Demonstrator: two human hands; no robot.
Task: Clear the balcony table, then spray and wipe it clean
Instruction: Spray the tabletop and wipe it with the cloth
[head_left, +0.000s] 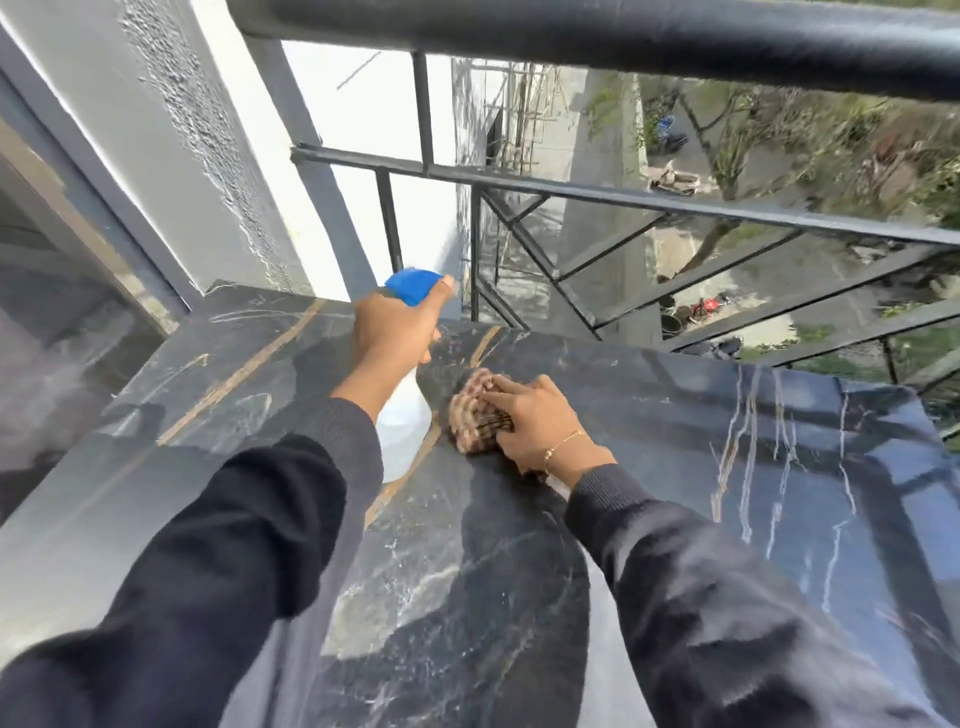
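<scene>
Spray-and-wipe step: left hand (395, 332) grips spray bottle (402, 431) above marble table (727, 441), right hand (540, 421) presses checked cloth (475, 410) flat; next likely wiping across unwiped surface.

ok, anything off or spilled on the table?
Nothing stands out. The marble table shows no spill or damage. The left hand holds the spray bottle; the right hand presses the cloth onto it.

The left hand (395, 332) hides the spray bottle (402, 441) neck and trigger; its blue head is motion-blurred. The right hand (540, 421) covers part of the cloth (470, 410). The desk (727, 467) runs off the bottom edge.
</scene>
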